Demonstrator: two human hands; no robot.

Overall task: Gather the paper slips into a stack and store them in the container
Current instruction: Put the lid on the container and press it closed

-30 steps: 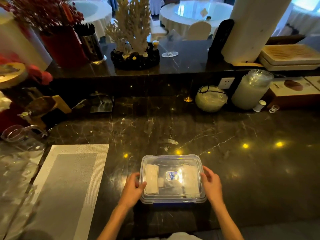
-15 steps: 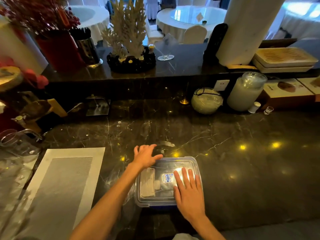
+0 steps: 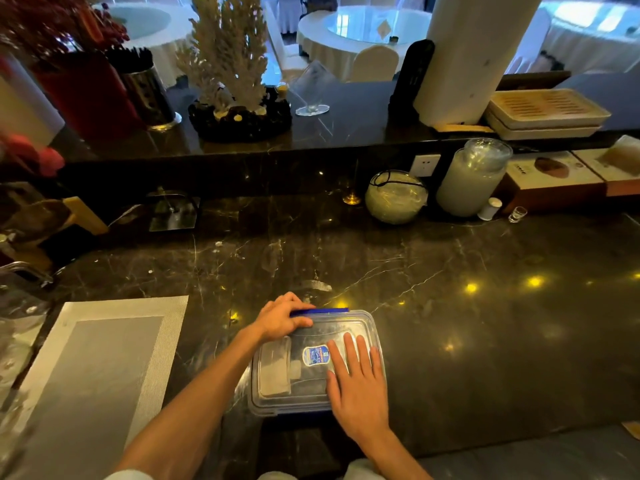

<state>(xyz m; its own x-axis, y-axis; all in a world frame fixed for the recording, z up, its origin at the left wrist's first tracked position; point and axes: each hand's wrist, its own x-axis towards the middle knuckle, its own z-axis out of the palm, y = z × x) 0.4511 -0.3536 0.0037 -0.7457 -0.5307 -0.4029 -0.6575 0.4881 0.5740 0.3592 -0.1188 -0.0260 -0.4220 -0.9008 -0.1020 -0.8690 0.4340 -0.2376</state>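
Note:
A clear plastic container with a lid and blue clips sits on the dark marble counter near the front edge. Pale paper slips lie inside it, seen through the lid at the left. My left hand curls over the far left corner, fingers on the blue clip at the far edge. My right hand lies flat, fingers spread, on the right half of the lid, beside a blue label.
A grey placemat lies at the left. Along the back stand a round glass bowl, a big lidded jar, small cups and brown boxes. A raised shelf behind carries a coral ornament and trays.
A second ago both hands held the container's sides. My right hand moved onto the lid and stays flat there. My left hand reached to the far edge and now curls on the blue clip.

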